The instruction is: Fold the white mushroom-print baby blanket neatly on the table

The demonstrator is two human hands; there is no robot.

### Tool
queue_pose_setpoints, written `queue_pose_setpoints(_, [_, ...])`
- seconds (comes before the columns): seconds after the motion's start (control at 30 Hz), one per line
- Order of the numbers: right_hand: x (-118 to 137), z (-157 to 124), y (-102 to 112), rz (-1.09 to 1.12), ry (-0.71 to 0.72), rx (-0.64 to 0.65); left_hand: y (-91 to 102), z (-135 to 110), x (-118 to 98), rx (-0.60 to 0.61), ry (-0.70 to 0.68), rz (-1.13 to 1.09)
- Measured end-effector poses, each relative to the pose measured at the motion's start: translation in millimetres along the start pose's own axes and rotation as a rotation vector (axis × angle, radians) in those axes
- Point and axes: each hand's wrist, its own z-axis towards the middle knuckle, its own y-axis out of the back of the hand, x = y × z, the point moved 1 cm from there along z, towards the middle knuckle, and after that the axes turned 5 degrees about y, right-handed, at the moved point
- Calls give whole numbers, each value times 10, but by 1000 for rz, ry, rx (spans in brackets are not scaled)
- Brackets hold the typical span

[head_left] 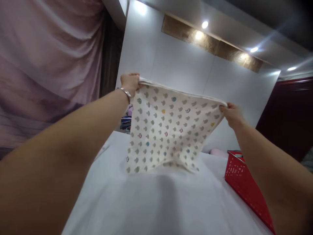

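A cream cloth (168,127) printed with small grey and coloured motifs hangs stretched between my hands above the bed. My left hand (130,83), with a silver bangle at the wrist, is closed on its upper left corner. The upper right corner is pinched in my right hand (232,114), which is slightly blurred and lower than the left. Along the top the cloth looks folded or doubled. Its lower edge hangs wavy, close over the white sheet; whether it touches I cannot tell.
A white-sheeted bed (151,205) spreads below. At the right stands a red plastic basket (244,182), partly behind my right forearm. Folded dark clothes (126,122) show beyond my left wrist. A pink curtain (49,65) hangs at the left; a white wall (183,65) closes the back.
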Motion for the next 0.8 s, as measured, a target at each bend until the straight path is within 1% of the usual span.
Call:
queue_pose_setpoints(0.07, [-9,37,155,32,117,-2,41,-2,-122,-49,37,46])
queue_pose_setpoints(0.1, [-57,-20,231,42,158,29,112,-67,-145,-62,58,80])
queue_pose_setpoints(0.13, [-134,-130,295,35,192,79,213,-176,-137,-48,79,113])
queue_pose_setpoints(0.17, [-238,-295,343,6,219,138,342,-325,-95,-9,116,149])
queue_pose_setpoints(0.2, [-366,-512,367,-58,244,223,498,-515,-18,10,191,185])
queue_pose_setpoints(0.27, [-676,-1097,358,-223,273,365,861,-1007,216,80,362,252])
queue_pose_setpoints(0.33, [-1004,-1841,302,-293,302,456,1257,-1625,511,106,583,393])
queue_pose_setpoints(0.37, [-1154,-2247,273,-300,324,501,1448,-1959,655,103,659,429])
queue_pose_setpoints(0.4, [-1286,-2651,252,-300,340,538,1628,-2293,789,80,726,456])
queue_pose_setpoints(0.43, [-1394,-3035,241,-287,353,585,1792,-2613,910,53,823,498])
queue_pose_setpoints(0.47, [-1477,-3379,241,-272,356,646,1939,-2905,1016,9,984,534])
queue_pose_setpoints(0.5, [-1533,-3663,253,-260,363,665,2062,-3149,1100,-38,1125,556])
queue_pose_setpoints(0.53, [-1565,-3881,271,-252,352,678,2161,-3331,1158,-85,1213,578])
queue_pose_setpoints(0.57, [-1576,-4030,294,-256,334,662,2235,-3450,1193,-123,1247,589])
queue_pose_setpoints(0.6, [-1569,-4119,315,-270,319,657,2287,-3510,1205,-143,1234,597])
queue_pose_setpoints(0.63, [-1545,-4160,332,-288,310,660,2322,-3522,1199,-152,1190,610])
queue_pose_setpoints(0.73, [-1422,-4141,362,-337,342,713,2388,-3446,1133,-126,1060,709])
queue_pose_setpoints(0.8, [-1339,-4125,381,-341,390,743,2457,-3430,1111,-65,1048,813])
